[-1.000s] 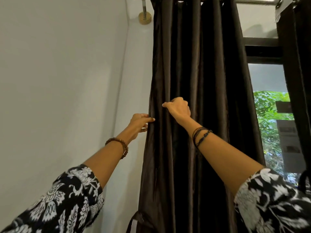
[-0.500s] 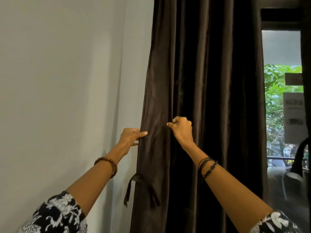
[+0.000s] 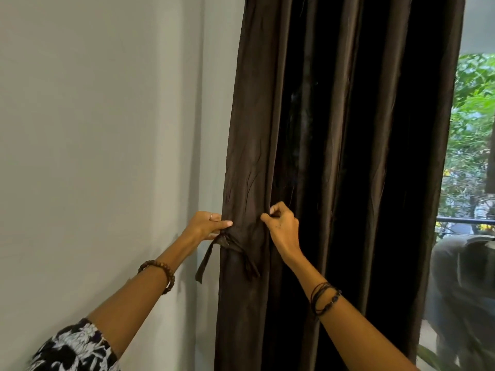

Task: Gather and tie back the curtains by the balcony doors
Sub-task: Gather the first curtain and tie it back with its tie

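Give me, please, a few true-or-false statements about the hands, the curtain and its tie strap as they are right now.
1. The left hand holds the dark brown curtain at its wall-side edge, right at the tie strap. True.
2. The right hand hangs free of the fabric. False: it pinches a fold of the curtain.
3. The tie strap is wrapped around the whole gathered curtain. False: its ends dangle loose at the curtain's edge.
4. A beaded bracelet sits on the left wrist. True.
5. Green foliage shows beyond the curtain. True.

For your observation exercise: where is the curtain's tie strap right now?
In the head view, the tie strap hangs at the dark curtain's left edge beside the wall, just under the left hand, with the right hand pinching a fold nearby.
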